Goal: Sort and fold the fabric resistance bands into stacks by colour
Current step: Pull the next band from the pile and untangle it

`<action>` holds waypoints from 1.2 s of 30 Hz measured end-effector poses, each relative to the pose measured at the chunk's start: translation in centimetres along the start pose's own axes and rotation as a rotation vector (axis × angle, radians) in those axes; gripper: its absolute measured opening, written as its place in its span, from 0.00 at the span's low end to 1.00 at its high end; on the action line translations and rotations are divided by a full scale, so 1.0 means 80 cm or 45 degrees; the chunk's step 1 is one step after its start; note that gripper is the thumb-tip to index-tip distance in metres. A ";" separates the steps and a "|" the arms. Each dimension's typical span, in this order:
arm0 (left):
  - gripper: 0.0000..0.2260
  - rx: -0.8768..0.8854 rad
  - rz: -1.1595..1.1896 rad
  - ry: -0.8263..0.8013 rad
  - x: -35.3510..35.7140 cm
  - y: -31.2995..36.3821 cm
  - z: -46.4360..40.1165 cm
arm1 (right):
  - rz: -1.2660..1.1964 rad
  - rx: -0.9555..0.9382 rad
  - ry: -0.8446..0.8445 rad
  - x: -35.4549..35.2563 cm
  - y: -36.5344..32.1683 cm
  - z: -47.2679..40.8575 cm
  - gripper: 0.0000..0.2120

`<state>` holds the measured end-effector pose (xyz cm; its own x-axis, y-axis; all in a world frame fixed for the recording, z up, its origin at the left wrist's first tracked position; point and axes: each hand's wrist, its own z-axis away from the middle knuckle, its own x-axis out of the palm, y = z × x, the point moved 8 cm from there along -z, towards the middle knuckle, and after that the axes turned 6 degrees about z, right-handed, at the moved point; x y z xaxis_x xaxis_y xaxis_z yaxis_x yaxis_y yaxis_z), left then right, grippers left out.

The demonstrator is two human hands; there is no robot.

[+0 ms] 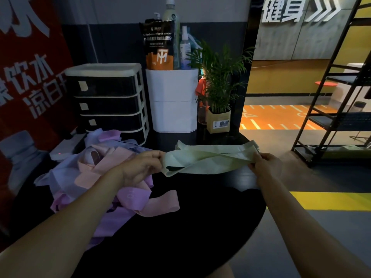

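Drawer unit (108, 101), white bin (174, 101), potted plant (218, 77)

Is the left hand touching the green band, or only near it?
Touching. The head view shows the left hand pinching one end of the green band, with the fabric emerging from its fingers; the right hand holds the other end.

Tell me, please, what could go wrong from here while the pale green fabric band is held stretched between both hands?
The pale green fabric band has a twist between the left hand and the right hand, so folding it now would likely give a lopsided fold. The unsorted heap of pink and lilac bands lies under the left forearm, which might drag some off the round black table.
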<state>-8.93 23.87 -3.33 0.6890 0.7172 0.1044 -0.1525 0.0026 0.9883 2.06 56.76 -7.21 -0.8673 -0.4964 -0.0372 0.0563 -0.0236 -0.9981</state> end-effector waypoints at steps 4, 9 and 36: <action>0.10 0.049 -0.136 0.213 -0.016 0.001 0.000 | -0.047 0.023 0.000 0.000 0.009 0.000 0.05; 0.10 0.186 -0.508 0.676 -0.039 0.016 -0.003 | -0.067 0.038 -0.011 0.000 0.012 0.002 0.05; 0.12 0.225 -0.486 0.677 -0.016 0.006 -0.073 | 0.167 -0.042 -0.051 -0.017 0.023 -0.059 0.04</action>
<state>-13.99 26.99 -3.66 0.2227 0.9339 -0.2796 0.1816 0.2420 0.9531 1.01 61.52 -9.25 -0.8330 -0.5276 -0.1665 0.1515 0.0718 -0.9858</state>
